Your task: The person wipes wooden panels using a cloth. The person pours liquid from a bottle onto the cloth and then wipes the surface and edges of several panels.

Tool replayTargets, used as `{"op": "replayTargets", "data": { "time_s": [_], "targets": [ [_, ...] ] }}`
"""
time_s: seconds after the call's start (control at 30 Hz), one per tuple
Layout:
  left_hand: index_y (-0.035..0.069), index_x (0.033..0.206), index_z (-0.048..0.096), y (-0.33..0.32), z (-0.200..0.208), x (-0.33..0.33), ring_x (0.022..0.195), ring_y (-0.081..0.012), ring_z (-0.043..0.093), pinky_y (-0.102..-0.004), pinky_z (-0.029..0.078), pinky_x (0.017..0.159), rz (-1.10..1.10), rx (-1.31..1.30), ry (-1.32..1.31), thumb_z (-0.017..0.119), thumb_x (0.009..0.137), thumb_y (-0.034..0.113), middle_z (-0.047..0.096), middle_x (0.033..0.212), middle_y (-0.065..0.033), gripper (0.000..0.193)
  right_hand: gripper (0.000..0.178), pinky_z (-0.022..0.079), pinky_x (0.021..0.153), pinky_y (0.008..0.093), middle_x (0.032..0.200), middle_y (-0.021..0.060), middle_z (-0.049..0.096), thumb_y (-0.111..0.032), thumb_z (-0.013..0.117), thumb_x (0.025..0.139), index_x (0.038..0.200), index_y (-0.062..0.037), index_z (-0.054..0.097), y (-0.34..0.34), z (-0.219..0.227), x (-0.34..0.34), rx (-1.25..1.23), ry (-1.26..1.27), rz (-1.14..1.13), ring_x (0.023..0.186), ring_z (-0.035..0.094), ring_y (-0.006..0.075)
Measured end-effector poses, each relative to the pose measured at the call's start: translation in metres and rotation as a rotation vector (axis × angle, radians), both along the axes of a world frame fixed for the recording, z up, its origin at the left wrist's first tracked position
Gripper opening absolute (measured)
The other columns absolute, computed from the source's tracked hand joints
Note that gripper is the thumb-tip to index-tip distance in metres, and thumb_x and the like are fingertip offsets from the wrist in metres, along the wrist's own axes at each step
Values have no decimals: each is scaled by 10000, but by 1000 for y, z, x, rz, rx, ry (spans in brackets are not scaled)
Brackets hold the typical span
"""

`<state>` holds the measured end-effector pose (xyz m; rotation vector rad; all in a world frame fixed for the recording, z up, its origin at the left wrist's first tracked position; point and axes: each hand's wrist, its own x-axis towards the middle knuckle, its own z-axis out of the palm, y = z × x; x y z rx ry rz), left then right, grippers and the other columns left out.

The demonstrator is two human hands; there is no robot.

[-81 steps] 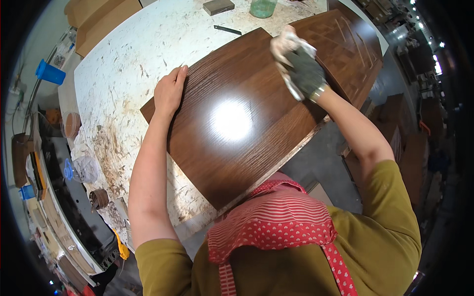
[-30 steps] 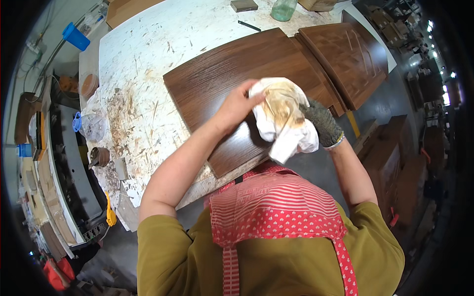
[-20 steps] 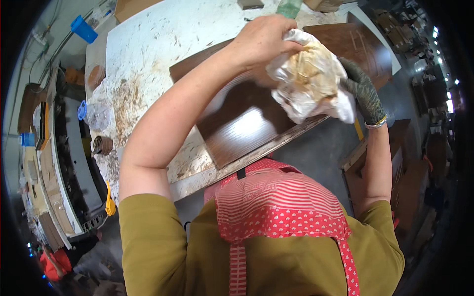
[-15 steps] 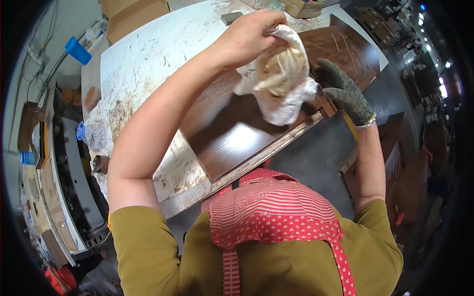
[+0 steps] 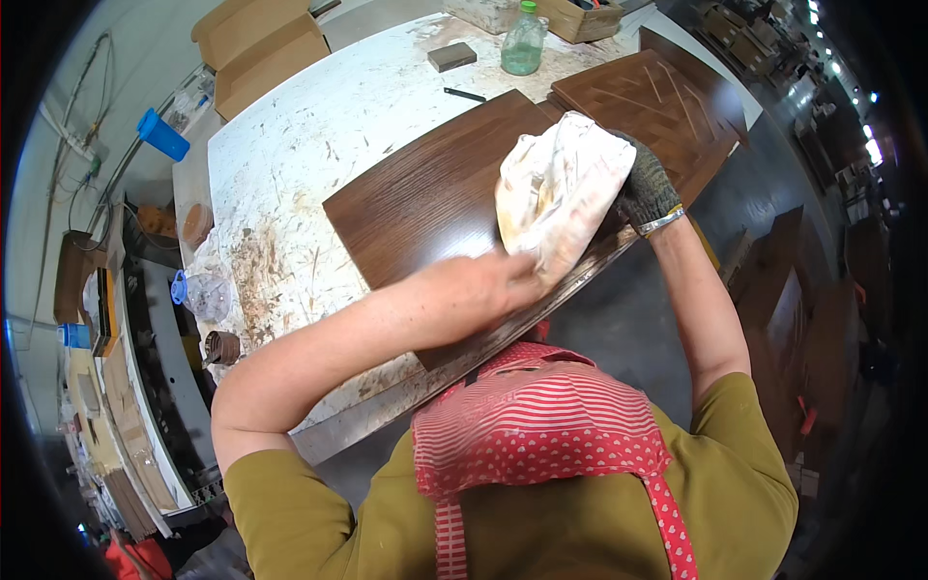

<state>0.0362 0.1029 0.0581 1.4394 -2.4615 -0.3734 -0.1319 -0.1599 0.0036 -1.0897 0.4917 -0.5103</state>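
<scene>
A dark brown wooden panel [image 5: 425, 198] lies flat on a stained white workbench [image 5: 309, 126], its near edge overhanging the bench. Above its right part I hold a stained white rag [image 5: 556, 188] with both hands. My right hand [image 5: 646, 186], in a grey knit glove, grips the rag's right side. My bare left hand [image 5: 493, 285] pinches the rag's lower end, just over the panel's near edge.
A second brown panel with a diagonal pattern [image 5: 657, 101] lies to the right. A green bottle [image 5: 523, 41], a small block [image 5: 451, 56] and a dark pencil [image 5: 465, 95] sit at the bench's far side. Cardboard boxes [image 5: 261, 43] and a blue cup [image 5: 161, 134] are at the far left.
The left hand left the panel's edge and joined the right on the rag. The rag was lifted and turned between both hands, and now hangs lower over the panel's right part.
</scene>
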Motion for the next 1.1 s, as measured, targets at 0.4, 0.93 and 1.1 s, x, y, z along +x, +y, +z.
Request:
{"op": "replayTargets", "data": {
  "time_s": [0.4,0.93,1.1],
  "targets": [
    [7,1052,601,-79,-48,10,917,-135,579,-277,445,850,664,-137,922,599,910,273,635,971,-62,301,389,431,992,338,1282,140,535,-151,408,971,1316,27,431,36,0,-9,-309,-89,34,1140,538,212],
    [51,1305,426,-72,-73,-51,1146,-216,536,-356,415,1009,201,744,2167,551,912,459,549,1252,-79,580,500,444,969,338,1320,120,508,-135,540,903,1357,23,400,47,-45,-78,-239,-62,-74,1174,524,209],
    [15,1232,496,-80,-80,-57,1042,-224,610,-369,494,911,424,535,2334,573,927,360,608,1164,-123,467,474,450,964,326,1265,136,544,-79,509,904,1353,15,390,78,18,-97,-148,306,-2,1142,537,199]
  ]
}}
